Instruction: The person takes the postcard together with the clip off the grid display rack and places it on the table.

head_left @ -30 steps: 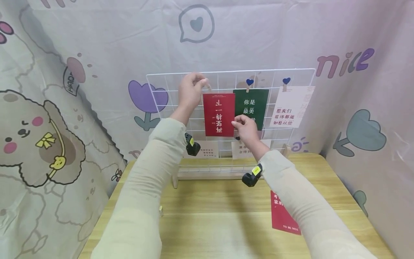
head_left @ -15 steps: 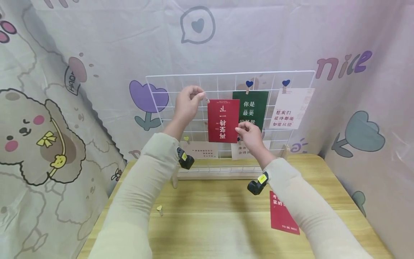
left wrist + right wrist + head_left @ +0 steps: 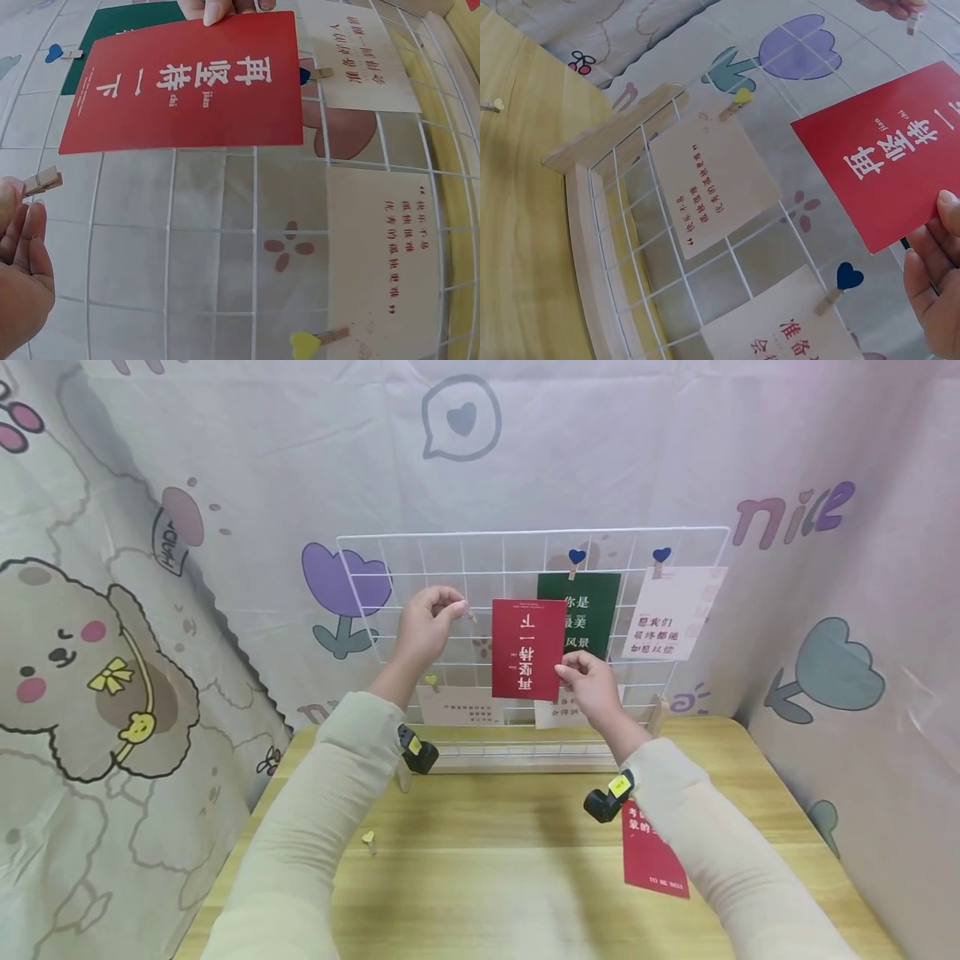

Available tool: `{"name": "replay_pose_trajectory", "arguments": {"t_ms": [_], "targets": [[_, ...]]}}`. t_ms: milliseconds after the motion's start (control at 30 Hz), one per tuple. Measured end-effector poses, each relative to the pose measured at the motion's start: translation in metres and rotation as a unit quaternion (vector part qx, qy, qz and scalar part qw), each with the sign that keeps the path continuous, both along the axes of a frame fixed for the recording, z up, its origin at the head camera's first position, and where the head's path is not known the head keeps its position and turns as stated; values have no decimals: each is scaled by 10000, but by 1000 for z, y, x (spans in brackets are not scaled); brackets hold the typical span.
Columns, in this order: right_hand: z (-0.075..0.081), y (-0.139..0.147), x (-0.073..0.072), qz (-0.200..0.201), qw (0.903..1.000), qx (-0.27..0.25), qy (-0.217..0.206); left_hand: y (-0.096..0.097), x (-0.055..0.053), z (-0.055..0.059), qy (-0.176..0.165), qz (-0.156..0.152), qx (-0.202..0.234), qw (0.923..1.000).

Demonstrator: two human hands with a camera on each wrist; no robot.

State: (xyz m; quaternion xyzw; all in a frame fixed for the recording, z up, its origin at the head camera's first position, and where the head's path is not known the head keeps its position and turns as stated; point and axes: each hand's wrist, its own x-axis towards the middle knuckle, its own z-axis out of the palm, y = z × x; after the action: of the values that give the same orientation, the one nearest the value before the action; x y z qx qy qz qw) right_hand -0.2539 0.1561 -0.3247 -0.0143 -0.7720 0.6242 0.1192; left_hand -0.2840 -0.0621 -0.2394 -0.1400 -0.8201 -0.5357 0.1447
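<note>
My right hand (image 3: 594, 689) pinches a red card (image 3: 528, 647) by its right edge, in front of a white wire grid rack (image 3: 480, 533). The card's white characters stand upside down in the head view. To the left of the card, my left hand (image 3: 423, 625) pinches a small wooden clothespin (image 3: 45, 181) between thumb and fingers, its free end pointing towards the card. A gap lies between clothespin and card. Behind the red card, a green card (image 3: 611, 610) hangs from a clip with a blue heart (image 3: 577, 557), partly covered.
A white card (image 3: 675, 610) hangs at the rack's upper right. Lower down hang another white card (image 3: 382, 255) with a yellow heart clip (image 3: 306, 344) and one with a blue heart clip (image 3: 849, 275). On the table lie a red card (image 3: 652, 860) and a yellow heart clip (image 3: 369, 839).
The red card has moved right and down in my right hand, away from the clothespin. My left hand has come down and slightly left, still pinching the clothespin.
</note>
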Motion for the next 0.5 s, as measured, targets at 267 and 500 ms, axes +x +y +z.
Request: {"name": "replay_pose_trajectory", "arguments": {"t_ms": [267, 500], "targets": [[-10, 7, 9, -31, 10000, 77, -10, -9, 8, -20, 62, -35, -97, 9999], [-19, 16, 20, -37, 10000, -47, -56, -18, 15, -36, -209, -18, -6, 9998]]}}
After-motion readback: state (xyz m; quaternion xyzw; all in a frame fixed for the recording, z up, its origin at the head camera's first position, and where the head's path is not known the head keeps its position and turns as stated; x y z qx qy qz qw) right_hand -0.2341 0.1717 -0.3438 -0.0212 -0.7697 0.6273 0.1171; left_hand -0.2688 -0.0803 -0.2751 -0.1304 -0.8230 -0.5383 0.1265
